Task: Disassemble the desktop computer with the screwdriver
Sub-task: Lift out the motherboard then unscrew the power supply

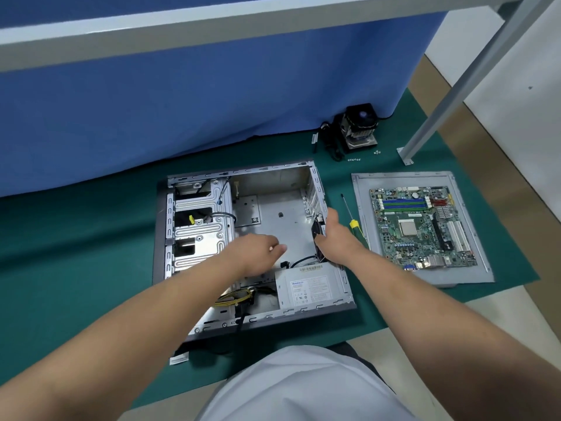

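One open grey metal desktop computer case (273, 214) lies on a green mat (76, 238), both hands inside it. The left hand (258, 253) hovers over the bare floor, fingers loosely curled, holding nothing visible. The right hand (335, 235) grips the case's rear wall beside a black fan (317, 235). Just right of it lies one green-and-yellow-handled screwdriver (353, 224); beyond, one green motherboard (422, 227) rests on one grey panel (364, 208). The power supply label (309, 288) is unreadable.

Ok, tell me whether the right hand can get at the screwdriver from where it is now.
Probably yes. The screwdriver lies free on the green mat, between the case and the grey panel, right beside the right hand, which grips the case's rear wall. It must let go first.
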`<state>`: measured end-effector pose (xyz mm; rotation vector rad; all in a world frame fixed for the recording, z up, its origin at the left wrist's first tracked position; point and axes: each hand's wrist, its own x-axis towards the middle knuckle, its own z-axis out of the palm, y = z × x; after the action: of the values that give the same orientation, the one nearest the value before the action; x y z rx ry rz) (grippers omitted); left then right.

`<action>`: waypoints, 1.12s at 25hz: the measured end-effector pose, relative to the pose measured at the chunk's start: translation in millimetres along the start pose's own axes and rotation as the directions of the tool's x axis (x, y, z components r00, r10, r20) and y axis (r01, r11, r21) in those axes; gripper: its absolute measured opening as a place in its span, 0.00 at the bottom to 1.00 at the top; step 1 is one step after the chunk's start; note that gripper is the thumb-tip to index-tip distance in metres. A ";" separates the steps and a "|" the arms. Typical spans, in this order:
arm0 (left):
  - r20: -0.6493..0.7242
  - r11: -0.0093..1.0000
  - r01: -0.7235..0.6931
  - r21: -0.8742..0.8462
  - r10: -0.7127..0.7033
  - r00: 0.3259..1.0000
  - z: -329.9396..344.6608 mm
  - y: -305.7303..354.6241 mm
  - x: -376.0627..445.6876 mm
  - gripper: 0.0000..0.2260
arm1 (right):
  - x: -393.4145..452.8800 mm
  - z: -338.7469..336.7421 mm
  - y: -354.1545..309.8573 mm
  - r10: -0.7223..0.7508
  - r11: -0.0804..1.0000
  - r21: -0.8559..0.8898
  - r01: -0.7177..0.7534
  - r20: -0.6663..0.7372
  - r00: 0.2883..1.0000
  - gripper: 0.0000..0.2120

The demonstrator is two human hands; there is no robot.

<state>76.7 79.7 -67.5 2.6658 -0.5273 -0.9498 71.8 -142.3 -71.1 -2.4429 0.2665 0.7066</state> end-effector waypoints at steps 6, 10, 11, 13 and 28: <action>0.224 0.901 0.253 -0.352 -0.181 0.958 19.2 23.1 10.1 0.21 | 0.1 1.6 0.8 0.037 0.997 0.074 -0.037 -0.006 0.999 0.28; 0.232 0.850 0.287 -0.441 -0.201 0.952 28.2 18.4 8.4 0.14 | 0.9 10.8 1.9 0.052 0.982 0.187 -0.038 -0.068 0.996 0.30; 0.227 0.840 0.288 -0.459 -0.203 0.953 27.4 19.2 6.7 0.14 | 2.4 11.0 1.4 0.054 0.980 0.196 -0.039 -0.069 0.996 0.30; 0.208 0.796 0.308 -0.522 -0.231 0.950 26.0 19.1 5.9 0.12 | 4.0 11.2 0.9 0.060 0.976 0.215 -0.046 -0.061 0.996 0.31; 0.251 0.760 0.385 -0.524 -0.294 0.922 3.1 1.8 15.9 0.18 | 10.7 11.0 -25.5 -0.018 0.941 0.338 0.011 0.018 1.000 0.33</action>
<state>85.6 71.0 -78.0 2.1747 0.2191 -1.1929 84.6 -115.5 -72.5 -2.1071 0.3322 0.6219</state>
